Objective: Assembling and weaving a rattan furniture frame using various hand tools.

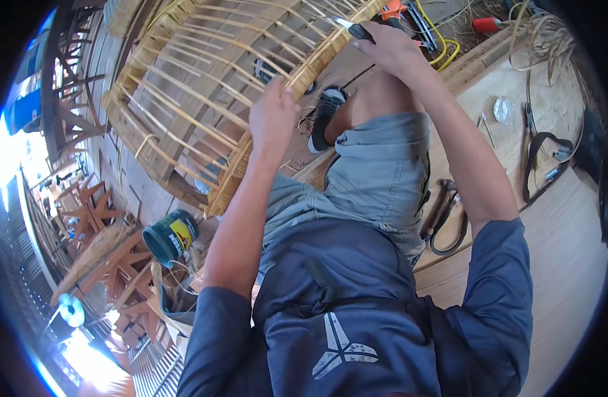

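A large rattan frame [238, 157] with a woven rim and several thin parallel rods stands tilted in front of my legs. My left hand [274, 112] is closed on its near woven rim, about midway along. At the rim's far right end, my right hand [388, 49] grips a dark-handled knife [362, 32]. The knife's pale, short blade points left, close to the rods and rim. Whether the blade touches the rattan I cannot tell. My fingertips are partly hidden in both hands.
Orange-handled tools [395, 9] and a yellow cord [447, 58] lie at the back right. Rattan strips [552, 41], pliers [528, 122] and a black strap [540, 155] rest on the board at right. A dark green bucket [162, 241] stands at left, near stacked wooden pieces [95, 205].
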Available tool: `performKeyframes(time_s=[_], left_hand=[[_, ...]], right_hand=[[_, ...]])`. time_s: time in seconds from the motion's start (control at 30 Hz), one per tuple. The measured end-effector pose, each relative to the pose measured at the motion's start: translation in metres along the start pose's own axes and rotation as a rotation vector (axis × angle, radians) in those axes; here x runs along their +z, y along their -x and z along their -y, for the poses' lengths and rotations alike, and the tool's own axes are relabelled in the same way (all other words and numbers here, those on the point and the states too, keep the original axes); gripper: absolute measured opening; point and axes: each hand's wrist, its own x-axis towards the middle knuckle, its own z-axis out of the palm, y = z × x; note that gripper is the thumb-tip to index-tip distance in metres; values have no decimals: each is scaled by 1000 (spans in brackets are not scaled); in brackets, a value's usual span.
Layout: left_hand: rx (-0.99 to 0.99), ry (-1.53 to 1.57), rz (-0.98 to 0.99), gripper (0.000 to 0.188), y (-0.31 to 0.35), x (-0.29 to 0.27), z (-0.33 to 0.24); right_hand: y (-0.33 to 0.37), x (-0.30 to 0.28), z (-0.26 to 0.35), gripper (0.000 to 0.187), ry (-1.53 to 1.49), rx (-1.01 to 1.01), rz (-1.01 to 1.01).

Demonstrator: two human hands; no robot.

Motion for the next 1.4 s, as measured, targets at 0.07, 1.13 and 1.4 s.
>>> performKeyframes(time_s=[0.07, 1.13, 1.4], left_hand=[[139, -81, 71, 39, -34, 25, -7], [72, -135, 123, 47, -73, 89, -11], [114, -348, 105, 57, -65, 91, -20]], right_hand=[[-9, 0, -14, 39, 33, 1, 43], [-48, 28, -35, 36, 64, 76, 158], [-45, 18, -50, 40, -86, 191, 80]])
